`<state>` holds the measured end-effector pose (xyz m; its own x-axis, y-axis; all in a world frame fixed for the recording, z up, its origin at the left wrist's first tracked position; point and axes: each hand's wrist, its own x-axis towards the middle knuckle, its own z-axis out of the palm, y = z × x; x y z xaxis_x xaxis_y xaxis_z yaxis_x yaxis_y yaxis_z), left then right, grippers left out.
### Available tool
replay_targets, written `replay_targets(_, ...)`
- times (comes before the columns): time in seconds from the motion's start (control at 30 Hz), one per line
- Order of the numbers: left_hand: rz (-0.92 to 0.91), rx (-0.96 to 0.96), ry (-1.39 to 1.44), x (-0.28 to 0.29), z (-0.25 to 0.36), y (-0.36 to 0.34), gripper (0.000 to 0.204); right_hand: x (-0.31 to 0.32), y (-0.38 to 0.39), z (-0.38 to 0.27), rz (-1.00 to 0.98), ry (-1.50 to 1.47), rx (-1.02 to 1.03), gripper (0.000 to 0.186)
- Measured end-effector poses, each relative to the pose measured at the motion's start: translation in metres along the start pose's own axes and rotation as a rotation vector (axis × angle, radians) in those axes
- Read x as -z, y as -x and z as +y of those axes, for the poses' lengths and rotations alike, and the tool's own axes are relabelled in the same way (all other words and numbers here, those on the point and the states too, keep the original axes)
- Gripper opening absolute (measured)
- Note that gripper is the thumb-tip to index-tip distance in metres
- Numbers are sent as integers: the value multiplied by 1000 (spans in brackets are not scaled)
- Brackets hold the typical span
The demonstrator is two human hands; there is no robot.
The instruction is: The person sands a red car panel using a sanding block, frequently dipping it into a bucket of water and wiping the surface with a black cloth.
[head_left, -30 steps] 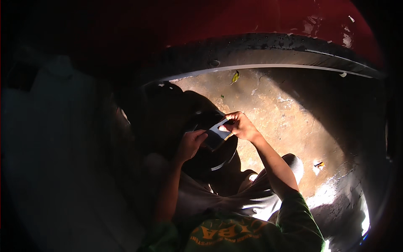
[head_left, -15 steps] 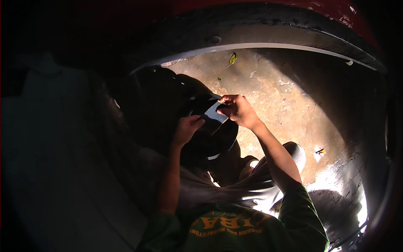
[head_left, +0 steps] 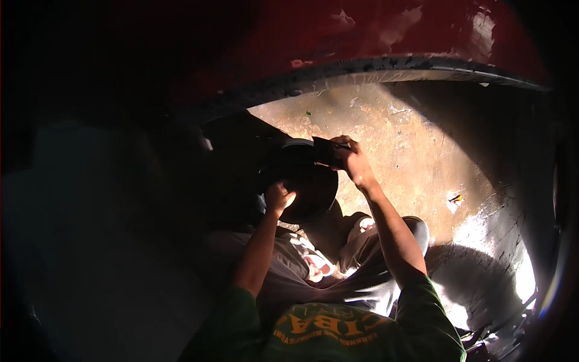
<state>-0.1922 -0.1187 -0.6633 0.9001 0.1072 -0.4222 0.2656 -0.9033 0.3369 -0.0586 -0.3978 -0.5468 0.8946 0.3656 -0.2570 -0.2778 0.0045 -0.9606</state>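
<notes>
A small dark flat sheet [head_left: 325, 151] is in my right hand [head_left: 354, 161], pinched between thumb and fingers at its right end. It looks thin, with a pale lower edge, over the far right rim of a round black container [head_left: 310, 196] that could be a bucket or basin. My left hand [head_left: 280, 198] is closed at the container's left side, with the thumb toward its middle. Deep shadow hides the left fingertips and whatever they hold. The container's inside is too dark to make out.
A glossy red panel with a dark lower edge [head_left: 386, 65], seemingly a vehicle's body, curves across the far side. Sunlit concrete floor [head_left: 398, 151] lies beyond and right of my hands, with a small leaf [head_left: 456, 198]. My crossed legs [head_left: 307, 277] are close below; the left is in deep shadow.
My left hand has let go of the sheet and moved down and right to the container. My right hand keeps the sheet, now turned to its dark side. More red panel shows.
</notes>
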Motion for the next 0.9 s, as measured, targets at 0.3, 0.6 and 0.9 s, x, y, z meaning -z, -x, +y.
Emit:
replay_targets(0.3,-369,142,952,220,130,132,50,-94,112,-46,377,-838,-267,54)
replay_targets(0.6,-52,118,1399,379,215,174,71,-206,59,-244,668,-477,249,44)
replay_targets(0.9,482,-937,147,709,220,196,62,-258,44,-281,1053,-1223,26,37)
